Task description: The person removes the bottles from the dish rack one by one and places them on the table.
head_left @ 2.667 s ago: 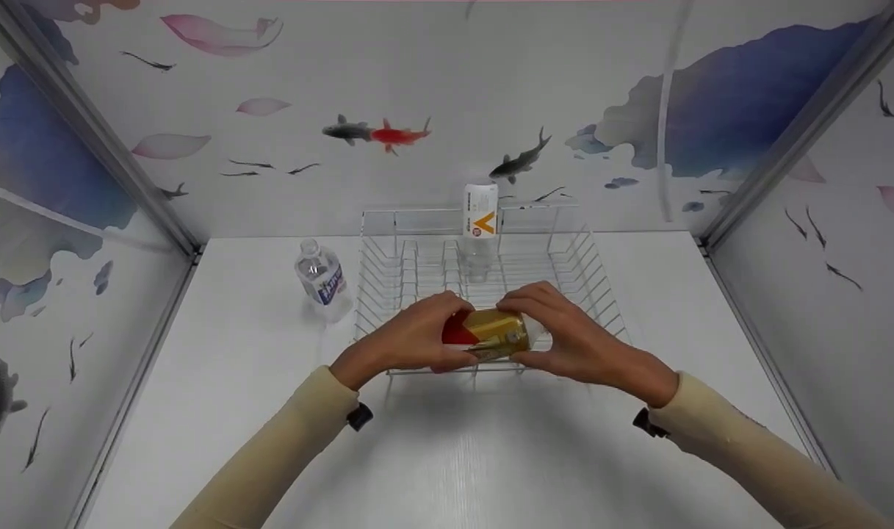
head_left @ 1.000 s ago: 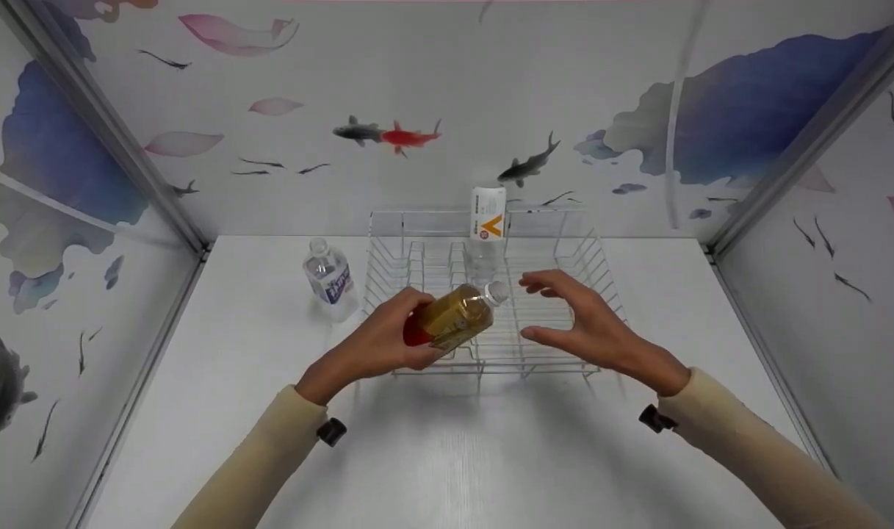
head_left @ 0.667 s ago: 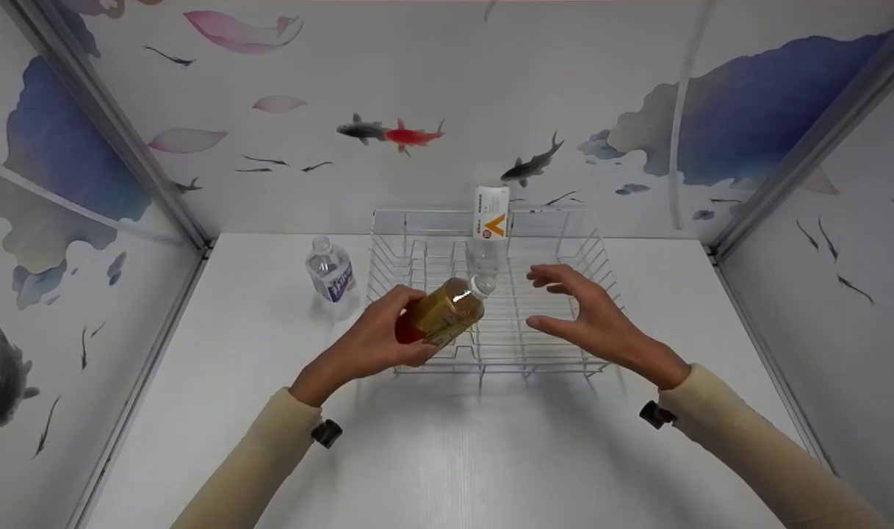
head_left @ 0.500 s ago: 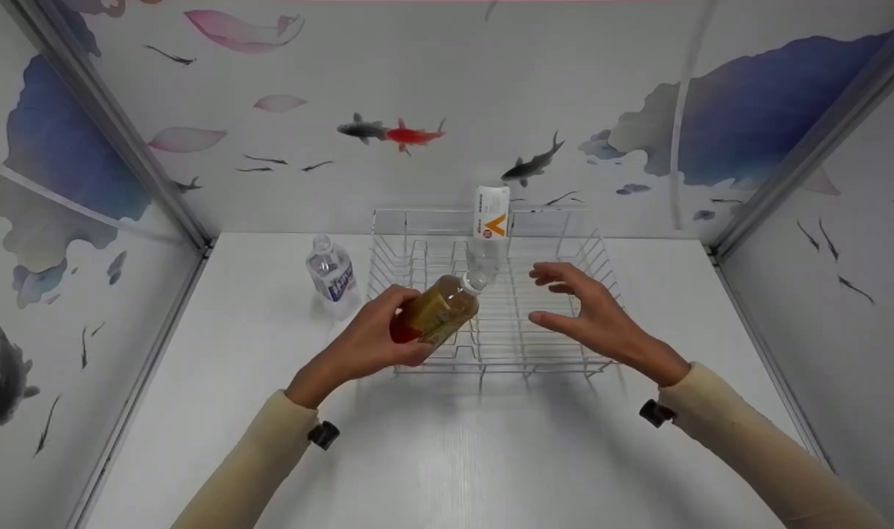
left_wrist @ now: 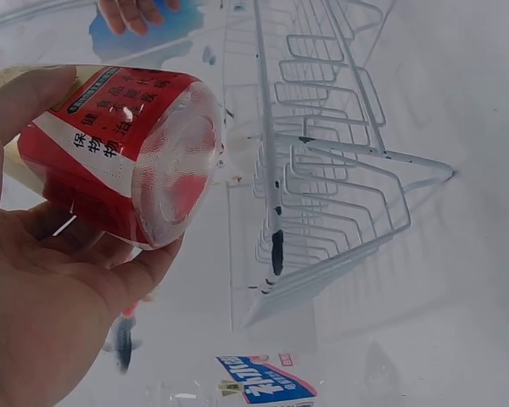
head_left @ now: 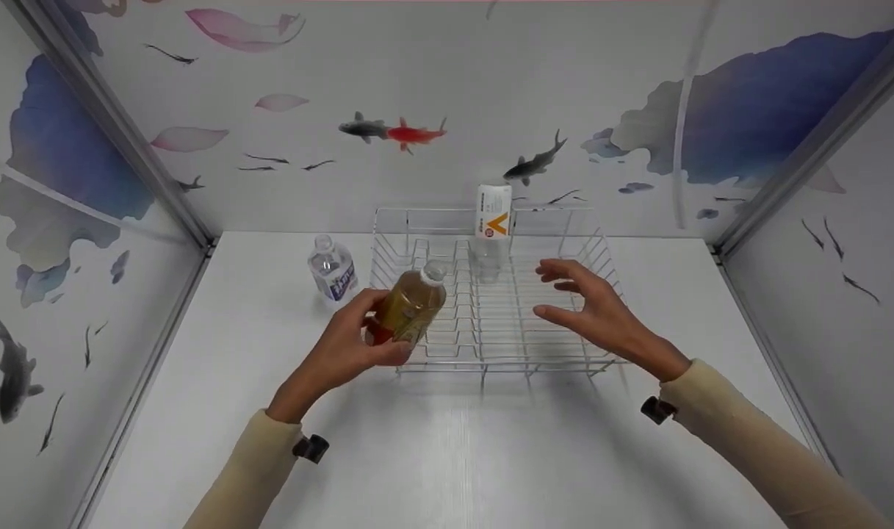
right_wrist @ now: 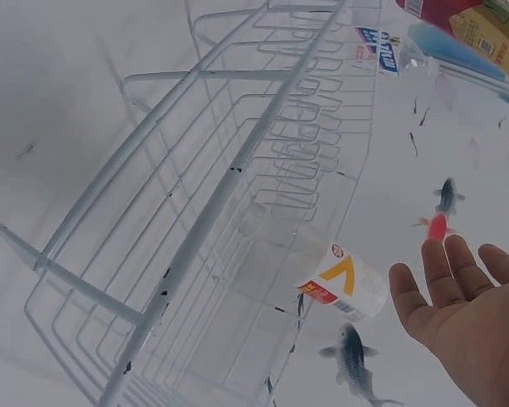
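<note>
Your left grip is clamped round the base end of the amber bottle, which lies at two o'clock from that nearer hand, long axis tilted, neck toward one o'clock. Your right grip, fingers and thumb apart, holds nothing at the bottle's three o'clock; between one and two stands the white-labelled bottle in the rack, and at ten the clear bottle on the counter.

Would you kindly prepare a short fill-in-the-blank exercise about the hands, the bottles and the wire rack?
The hand gripping the gold-and-red bottle is the person's ____ one.
The right hand holds ____.
The wire rack holds ____ bottle in all.
Counting the blue-labelled bottle outside the rack, the scene shows ____ bottles.
Missing words: left; nothing; one; three.
</note>
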`<state>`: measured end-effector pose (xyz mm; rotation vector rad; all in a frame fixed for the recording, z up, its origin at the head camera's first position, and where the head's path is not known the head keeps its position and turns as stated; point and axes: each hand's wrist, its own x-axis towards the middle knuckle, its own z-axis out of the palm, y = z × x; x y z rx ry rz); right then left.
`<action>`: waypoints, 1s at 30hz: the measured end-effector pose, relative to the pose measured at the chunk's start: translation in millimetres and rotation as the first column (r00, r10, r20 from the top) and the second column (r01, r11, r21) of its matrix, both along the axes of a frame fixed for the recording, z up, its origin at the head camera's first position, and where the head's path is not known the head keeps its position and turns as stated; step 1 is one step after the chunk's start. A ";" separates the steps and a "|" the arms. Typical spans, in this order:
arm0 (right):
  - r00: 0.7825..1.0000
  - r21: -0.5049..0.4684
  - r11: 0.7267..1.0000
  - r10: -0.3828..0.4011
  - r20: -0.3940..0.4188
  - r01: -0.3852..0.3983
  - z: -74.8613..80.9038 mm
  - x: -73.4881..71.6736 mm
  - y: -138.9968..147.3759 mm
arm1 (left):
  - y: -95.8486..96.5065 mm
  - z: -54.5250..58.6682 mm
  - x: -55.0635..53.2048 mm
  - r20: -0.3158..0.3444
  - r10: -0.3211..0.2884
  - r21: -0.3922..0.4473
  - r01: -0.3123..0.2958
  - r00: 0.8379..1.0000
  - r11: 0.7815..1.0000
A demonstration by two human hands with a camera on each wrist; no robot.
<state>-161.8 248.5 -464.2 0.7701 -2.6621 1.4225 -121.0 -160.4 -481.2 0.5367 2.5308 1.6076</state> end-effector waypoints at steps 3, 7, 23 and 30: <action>1.000 -0.008 1.000 -0.008 0.013 0.008 -2.0 -1.8 2.1 | -4.8 -3.1 1.7 -0.008 0.024 0.002 -0.024 1.000 1.000; 1.000 -0.017 1.000 -0.010 0.023 0.011 -5.0 -3.4 3.3 | -9.9 -5.1 4.8 -0.011 0.052 0.002 -0.052 0.999 0.999; 0.998 -0.022 0.999 -0.029 0.060 0.030 -12.4 -11.5 6.2 | -30.9 -8.5 11.7 -0.052 0.139 0.037 -0.138 0.989 0.990; 0.995 -0.018 0.999 -0.048 0.084 0.050 -14.0 -17.1 7.2 | -39.2 -15.6 12.9 -0.076 0.173 0.069 -0.168 0.982 0.983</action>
